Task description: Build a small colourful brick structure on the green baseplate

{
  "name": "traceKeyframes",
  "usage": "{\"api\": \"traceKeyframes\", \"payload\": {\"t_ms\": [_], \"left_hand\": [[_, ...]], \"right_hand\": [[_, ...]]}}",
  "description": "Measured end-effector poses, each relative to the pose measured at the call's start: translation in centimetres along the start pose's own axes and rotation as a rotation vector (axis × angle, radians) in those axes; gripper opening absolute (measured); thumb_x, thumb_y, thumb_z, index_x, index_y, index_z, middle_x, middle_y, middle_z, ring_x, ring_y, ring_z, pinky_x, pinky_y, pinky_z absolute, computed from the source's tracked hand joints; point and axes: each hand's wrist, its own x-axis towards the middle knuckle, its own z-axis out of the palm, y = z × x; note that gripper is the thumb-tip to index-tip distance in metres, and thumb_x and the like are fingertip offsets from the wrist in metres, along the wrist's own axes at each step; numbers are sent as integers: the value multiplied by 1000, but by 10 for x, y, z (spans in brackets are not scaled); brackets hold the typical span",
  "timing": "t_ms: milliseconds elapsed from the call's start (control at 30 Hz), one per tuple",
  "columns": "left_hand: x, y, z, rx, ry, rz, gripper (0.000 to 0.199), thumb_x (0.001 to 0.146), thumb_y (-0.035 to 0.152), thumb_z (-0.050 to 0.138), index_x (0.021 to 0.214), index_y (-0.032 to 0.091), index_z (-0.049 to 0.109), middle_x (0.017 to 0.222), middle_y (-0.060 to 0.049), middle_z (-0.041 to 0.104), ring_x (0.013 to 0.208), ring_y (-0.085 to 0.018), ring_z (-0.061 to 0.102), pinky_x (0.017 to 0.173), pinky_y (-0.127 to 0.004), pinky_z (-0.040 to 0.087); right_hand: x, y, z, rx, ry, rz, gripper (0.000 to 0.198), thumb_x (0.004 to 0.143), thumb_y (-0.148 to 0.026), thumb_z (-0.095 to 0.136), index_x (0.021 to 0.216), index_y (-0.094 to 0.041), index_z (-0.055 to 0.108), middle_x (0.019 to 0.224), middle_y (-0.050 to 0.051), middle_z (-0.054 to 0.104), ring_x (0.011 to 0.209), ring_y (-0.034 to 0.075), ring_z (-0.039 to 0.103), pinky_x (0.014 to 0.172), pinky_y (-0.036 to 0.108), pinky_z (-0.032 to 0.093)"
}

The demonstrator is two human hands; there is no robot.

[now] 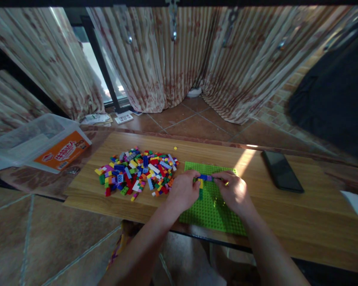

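Observation:
My left hand (185, 190) and my right hand (232, 188) face each other over a green studded baseplate (214, 214). Between their fingertips lies a short row of blue and purple toy bricks (205, 177). The left fingers pinch its blue end, and the right fingers close on the end by the purple part. Whether the row sits on the studs or just above them I cannot tell. Below it, a yellow brick (201, 184) and a dark green brick (201, 194) form a line on the baseplate, partly hidden by my left hand.
Left of the baseplate spreads a heap of mixed toy bricks (143, 170), with a small yellow piece (175, 148) behind it. A black phone (282, 171) lies to the right on the wooden table (325, 218). A clear plastic bin (41, 139) with an orange label stands far left.

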Motion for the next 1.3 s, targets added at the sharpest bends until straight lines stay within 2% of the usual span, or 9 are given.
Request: {"api": "traceKeyframes", "payload": {"t_ms": [233, 433, 667, 767, 933, 1100, 1200, 1300], "left_hand": [[-1, -2, 3, -1, 15, 15, 24, 85, 18, 54, 107, 16, 65, 107, -8, 71, 87, -20, 67, 87, -34, 52], [-1, 2, 2, 21, 11, 5, 23, 86, 19, 54, 106, 16, 65, 106, -8, 71, 92, -20, 66, 88, -33, 51], [-2, 4, 0, 16, 22, 16, 23, 86, 20, 54, 105, 17, 65, 104, -7, 72, 89, -19, 66, 85, -31, 51], [0, 2, -3, -7, 71, 33, 19, 86, 20, 54, 101, 18, 66, 100, -5, 72, 87, -18, 67, 83, -30, 52], [7, -13, -28, -39, 302, -6, 20, 86, 17, 52, 101, 19, 65, 101, -5, 72, 87, -17, 66, 82, -29, 52], [8, -43, -67, 269, 578, -206, 25, 85, 18, 53, 106, 16, 66, 103, -10, 71, 101, -26, 62, 93, -39, 47], [5, -61, -83, 422, 597, -288, 31, 81, 16, 54, 109, 15, 66, 107, -12, 69, 107, -29, 59, 98, -42, 44], [2, -71, -89, 489, 518, -327, 36, 78, 15, 55, 113, 14, 65, 110, -12, 68, 107, -29, 58, 100, -42, 41]], "right_hand": [[4, 3, 2, 2, -11, 6, 21, 78, -26, 55, 81, -20, 75, 88, 8, 70, 80, 21, 64, 77, 36, 52], [6, 1, 2, -12, -15, -5, 19, 76, -24, 57, 78, -21, 75, 86, 7, 69, 78, 20, 64, 76, 36, 52], [3, 5, 1, 3, -17, -35, 23, 80, -29, 55, 82, -21, 76, 89, 7, 70, 78, 19, 64, 75, 34, 51], [2, 7, 0, 11, -20, -29, 24, 81, -32, 54, 83, -22, 76, 90, 6, 70, 80, 20, 64, 74, 34, 51], [1, 5, -2, 25, -28, 14, 23, 80, -37, 58, 84, -25, 76, 91, 4, 70, 79, 19, 65, 72, 33, 51], [1, 6, -4, 31, 35, 86, 24, 80, -40, 58, 83, -23, 76, 91, 4, 72, 77, 18, 66, 73, 32, 52], [1, 6, -6, 31, 72, 125, 26, 80, -42, 58, 83, -23, 75, 91, 4, 72, 72, 17, 66, 66, 30, 51], [1, 4, -7, 39, 95, 120, 28, 80, -44, 58, 82, -22, 75, 89, 5, 72, 69, 17, 66, 63, 29, 51]]}}
